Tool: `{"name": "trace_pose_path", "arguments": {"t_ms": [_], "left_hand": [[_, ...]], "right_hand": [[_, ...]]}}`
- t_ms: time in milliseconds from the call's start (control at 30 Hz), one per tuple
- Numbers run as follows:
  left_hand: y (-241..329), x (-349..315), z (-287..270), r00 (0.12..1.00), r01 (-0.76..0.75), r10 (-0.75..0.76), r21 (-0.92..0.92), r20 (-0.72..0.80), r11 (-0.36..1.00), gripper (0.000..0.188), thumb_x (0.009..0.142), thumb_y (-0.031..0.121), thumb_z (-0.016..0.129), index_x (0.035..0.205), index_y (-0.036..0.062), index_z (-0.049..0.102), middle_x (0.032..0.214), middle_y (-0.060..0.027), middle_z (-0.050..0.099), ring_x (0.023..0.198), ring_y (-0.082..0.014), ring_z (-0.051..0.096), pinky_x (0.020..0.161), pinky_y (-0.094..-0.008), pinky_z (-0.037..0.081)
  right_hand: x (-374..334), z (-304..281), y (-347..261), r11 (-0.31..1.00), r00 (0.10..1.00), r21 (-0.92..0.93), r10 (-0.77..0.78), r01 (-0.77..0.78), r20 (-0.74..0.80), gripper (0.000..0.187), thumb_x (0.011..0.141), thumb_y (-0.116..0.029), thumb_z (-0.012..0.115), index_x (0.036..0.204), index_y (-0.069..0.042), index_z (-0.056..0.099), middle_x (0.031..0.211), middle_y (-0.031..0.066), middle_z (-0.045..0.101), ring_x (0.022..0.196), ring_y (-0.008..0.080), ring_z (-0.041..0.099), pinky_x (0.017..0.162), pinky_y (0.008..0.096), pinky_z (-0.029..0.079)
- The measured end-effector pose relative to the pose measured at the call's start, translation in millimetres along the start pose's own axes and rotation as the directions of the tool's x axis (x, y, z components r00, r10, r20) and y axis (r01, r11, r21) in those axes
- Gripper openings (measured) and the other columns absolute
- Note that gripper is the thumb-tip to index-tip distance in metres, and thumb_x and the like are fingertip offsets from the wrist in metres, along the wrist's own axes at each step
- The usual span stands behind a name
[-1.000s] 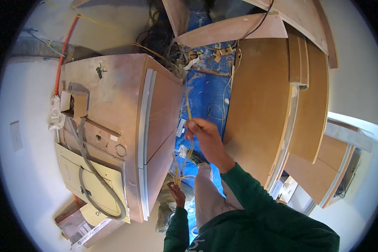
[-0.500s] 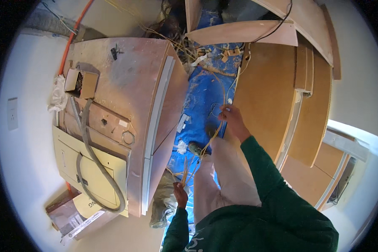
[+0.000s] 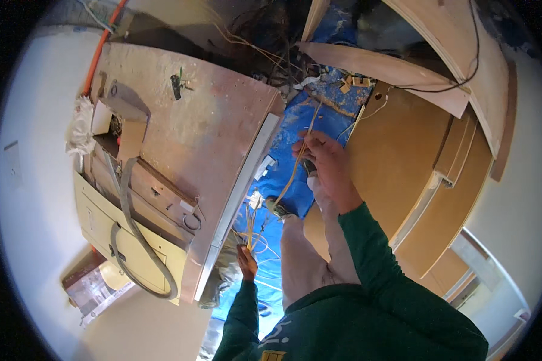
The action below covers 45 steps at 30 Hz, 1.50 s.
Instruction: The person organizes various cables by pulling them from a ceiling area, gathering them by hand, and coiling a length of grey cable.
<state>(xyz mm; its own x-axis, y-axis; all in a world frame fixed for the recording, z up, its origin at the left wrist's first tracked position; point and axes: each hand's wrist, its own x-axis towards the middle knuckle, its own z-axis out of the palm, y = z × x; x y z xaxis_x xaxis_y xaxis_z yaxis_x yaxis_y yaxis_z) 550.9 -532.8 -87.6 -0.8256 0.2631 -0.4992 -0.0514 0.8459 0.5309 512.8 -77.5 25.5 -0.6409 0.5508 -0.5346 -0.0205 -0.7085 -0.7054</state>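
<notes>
My right hand (image 3: 328, 162) is raised over the blue floor sheet, its fingers closed around long yellowish wires (image 3: 292, 180). From there the wires sag past my shoe and also run away toward the far end of the sheet. Lower down, my left hand (image 3: 246, 263) grips a bundle of similar wires (image 3: 250, 228), whose ends stick up above the fist. Loose thin loops hang beside it. My shoe (image 3: 277, 207) stands on the blue sheet (image 3: 289, 129) between two wooden cabinets.
At left is a dusty wooden cabinet (image 3: 180, 120) bearing an open cardboard box (image 3: 132, 135) and a grey hose (image 3: 141, 231). A brown wood panel (image 3: 397, 150) stands close on the right. Curved boards (image 3: 385, 66), scraps and tangled wires (image 3: 265, 51) lie ahead.
My right hand has moved slightly forward and left, drawing the wires with it. The left hand has shifted a little left and forward with its bundle. The view has turned.
</notes>
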Motion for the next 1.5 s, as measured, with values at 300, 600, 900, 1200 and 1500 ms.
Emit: {"name": "trace_pose_path", "arguments": {"t_ms": [300,600,900,1200,1500], "left_hand": [[-9,2,20,0.96,0.2,-0.28,-0.695,-0.001,0.691,0.028,0.098,0.03,0.037,0.101,0.0046,0.049,0.076,-0.0019,0.043,0.067,-0.0136,0.04,0.057,-0.0308,0.033],[-4,-50,-27,0.983,0.18,-0.18,-0.013,0.017,0.983,0.029,0.096,0.032,0.035,0.091,0.0054,0.045,0.066,-0.0256,0.052,0.068,-0.0486,0.051,0.056,-0.0525,0.036],[-55,-106,-53,0.992,0.113,-0.12,-0.176,-0.029,0.978,0.037,0.094,0.04,0.04,0.087,0.004,0.045,0.064,-0.0219,0.05,0.065,-0.045,0.053,0.055,-0.0482,0.038],[-96,-145,-68,0.983,-0.039,-0.02,-0.309,-0.184,0.95,0.035,0.084,0.029,0.054,0.103,0.0009,0.043,0.079,-0.0234,0.061,0.071,-0.044,0.058,0.072,-0.0494,0.044],[-142,-163,-77,0.985,-0.095,0.008,-0.513,-0.171,0.853,0.063,0.071,0.024,0.068,0.112,-0.0062,0.03,0.08,-0.0282,0.059,0.079,-0.0458,0.058,0.069,-0.0502,0.045]], "right_hand": [[23,14,-23,0.971,0.979,-0.14,0.2,-0.192,0.041,0.023,0.09,-0.018,0.056,0.105,-0.001,0.059,0.101,0.0083,0.063,0.093,0.0187,0.061,0.088,0.0318,0.046],[4,-5,35,0.913,0.916,-0.154,0.342,-0.377,-0.211,0.033,0.094,-0.016,0.045,0.124,-0.002,0.048,0.111,0.0091,0.058,0.104,0.0208,0.056,0.093,0.0301,0.038],[-29,-33,102,0.894,0.908,-0.182,0.419,-0.41,0.013,0.03,0.093,-0.019,0.051,0.12,-0.005,0.049,0.115,0.0069,0.055,0.109,0.0204,0.052,0.091,0.0296,0.04],[-293,151,203,0.235,0.591,-0.667,0.32,0.708,0.74,0.032,0.085,-0.019,0.06,0.107,0.004,0.057,0.107,0.0191,0.059,0.104,0.0304,0.055,0.091,0.0373,0.039],[-301,222,383,-0.09,0.145,-0.311,0.977,0.946,0.158,0.079,0.063,-0.034,0.08,0.121,0.007,0.048,0.115,0.0247,0.055,0.109,0.039,0.052,0.094,0.0396,0.042]]}}
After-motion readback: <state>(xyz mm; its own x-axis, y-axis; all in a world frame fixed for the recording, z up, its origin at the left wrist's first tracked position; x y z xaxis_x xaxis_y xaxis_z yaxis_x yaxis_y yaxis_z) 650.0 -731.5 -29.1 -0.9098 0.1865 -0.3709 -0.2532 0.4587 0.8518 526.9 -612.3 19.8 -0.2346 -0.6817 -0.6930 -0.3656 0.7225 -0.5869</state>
